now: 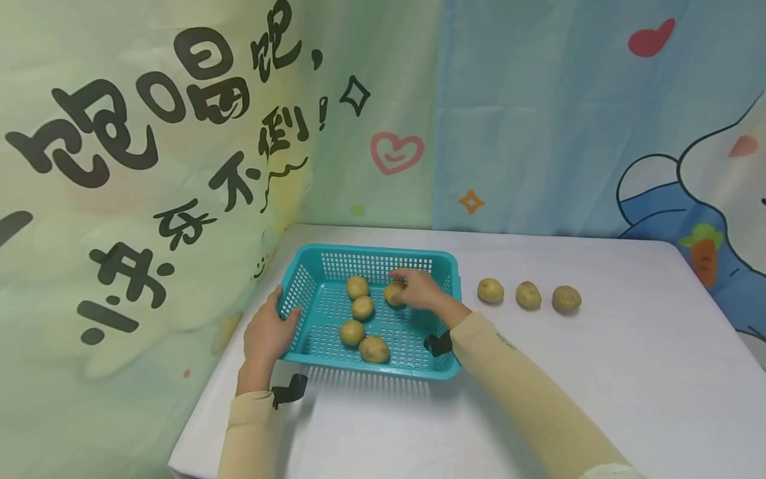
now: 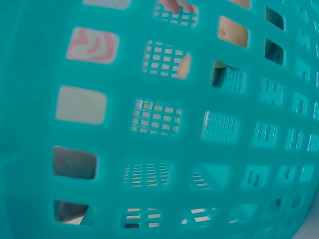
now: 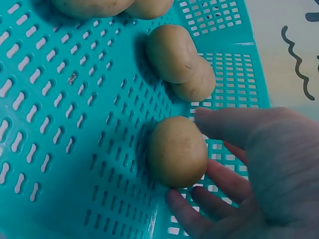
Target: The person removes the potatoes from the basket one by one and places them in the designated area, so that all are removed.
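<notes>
A turquoise plastic basket point(image 1: 383, 371) with slotted walls stands on the table and has several potatoes on its floor. At its left end, my left hand point(image 1: 268, 332) grips the rim, the thumb over the edge; the left wrist view is filled by the perforated basket wall point(image 2: 114, 144). Inside the basket, my right hand point(image 1: 419, 290) is around a potato point(image 1: 395, 293) near the far wall. Seen from the right wrist, the thumb and spread fingers point(image 3: 229, 181) lie loosely beside this potato point(image 3: 178, 152), fingertips close to its side. Whether they touch it is unclear.
Three more potatoes, the nearest one point(image 1: 491, 291) to the basket, then a middle one point(image 1: 528, 295) and a right one point(image 1: 566, 300), lie in a row on the white table point(image 1: 604, 372). A printed curtain point(image 1: 526, 133) hangs behind the table and along its left side.
</notes>
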### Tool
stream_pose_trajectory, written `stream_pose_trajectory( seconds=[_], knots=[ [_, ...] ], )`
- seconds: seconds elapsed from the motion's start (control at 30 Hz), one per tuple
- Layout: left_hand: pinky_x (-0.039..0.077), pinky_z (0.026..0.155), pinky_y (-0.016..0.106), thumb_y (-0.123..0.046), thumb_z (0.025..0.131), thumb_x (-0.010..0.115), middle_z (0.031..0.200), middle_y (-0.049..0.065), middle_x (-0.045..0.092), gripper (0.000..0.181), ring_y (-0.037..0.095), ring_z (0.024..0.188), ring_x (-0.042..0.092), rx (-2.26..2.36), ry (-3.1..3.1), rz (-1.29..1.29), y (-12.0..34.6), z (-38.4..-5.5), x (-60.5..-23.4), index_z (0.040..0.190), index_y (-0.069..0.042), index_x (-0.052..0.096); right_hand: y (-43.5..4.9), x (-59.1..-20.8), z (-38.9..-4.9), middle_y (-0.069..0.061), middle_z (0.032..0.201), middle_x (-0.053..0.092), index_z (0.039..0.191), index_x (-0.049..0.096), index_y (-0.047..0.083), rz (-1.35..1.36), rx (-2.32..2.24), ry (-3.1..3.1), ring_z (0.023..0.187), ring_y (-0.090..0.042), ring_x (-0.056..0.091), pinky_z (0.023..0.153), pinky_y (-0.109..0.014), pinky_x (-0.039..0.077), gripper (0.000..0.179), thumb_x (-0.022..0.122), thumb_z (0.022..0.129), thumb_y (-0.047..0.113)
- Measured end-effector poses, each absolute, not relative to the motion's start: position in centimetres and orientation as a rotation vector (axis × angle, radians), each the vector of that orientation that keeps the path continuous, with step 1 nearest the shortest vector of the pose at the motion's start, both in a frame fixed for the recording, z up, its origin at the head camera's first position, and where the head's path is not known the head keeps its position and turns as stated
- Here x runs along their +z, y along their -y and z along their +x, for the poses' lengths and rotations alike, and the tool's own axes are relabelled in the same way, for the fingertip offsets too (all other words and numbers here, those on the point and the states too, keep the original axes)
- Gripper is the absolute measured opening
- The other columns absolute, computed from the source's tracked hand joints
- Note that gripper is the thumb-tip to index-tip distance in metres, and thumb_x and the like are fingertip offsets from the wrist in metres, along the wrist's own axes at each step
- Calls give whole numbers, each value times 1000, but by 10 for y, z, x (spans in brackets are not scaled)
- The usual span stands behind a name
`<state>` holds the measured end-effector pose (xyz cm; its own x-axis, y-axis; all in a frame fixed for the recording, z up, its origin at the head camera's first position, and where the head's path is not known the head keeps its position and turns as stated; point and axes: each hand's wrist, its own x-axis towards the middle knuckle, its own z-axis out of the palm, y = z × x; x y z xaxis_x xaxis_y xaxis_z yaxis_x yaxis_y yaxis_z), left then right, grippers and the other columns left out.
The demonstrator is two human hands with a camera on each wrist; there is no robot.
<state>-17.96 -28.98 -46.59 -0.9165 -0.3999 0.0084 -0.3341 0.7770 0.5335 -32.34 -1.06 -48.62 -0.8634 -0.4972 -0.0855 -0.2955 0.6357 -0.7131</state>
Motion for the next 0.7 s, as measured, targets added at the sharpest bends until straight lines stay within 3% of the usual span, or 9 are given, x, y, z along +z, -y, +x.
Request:
stream_pose_trajectory(
  seconds=[0.17, 0.4, 0.7],
  knots=[
    [46, 83, 54, -36, 97, 55, 141, 25, 49, 69, 40, 113, 57, -808, 2843, 595, 290, -180, -466, 154, -9, 28, 12, -487, -322, -13, 135, 56, 135, 59, 11, -692, -929, -2615, 122, -31, 51, 99, -46, 43, 55, 76, 83, 12],
    [47, 82, 53, -35, 97, 56, 140, 25, 50, 68, 39, 110, 58, -811, 2841, 607, 290, -180, -465, 154, -9, 29, 11, -487, -321, -16, 119, 56, 118, 67, 11, -630, -831, -2686, 101, -28, 53, 88, -43, 46, 42, 79, 77, 12],
    [46, 80, 52, -35, 97, 55, 139, 26, 51, 68, 38, 106, 59, -817, 2846, 607, 290, -179, -466, 154, -9, 29, 11, -487, -319, -15, 124, 57, 121, 63, 8, -601, -813, -2667, 103, -27, 55, 88, -42, 48, 47, 79, 78, 9]
  ],
)
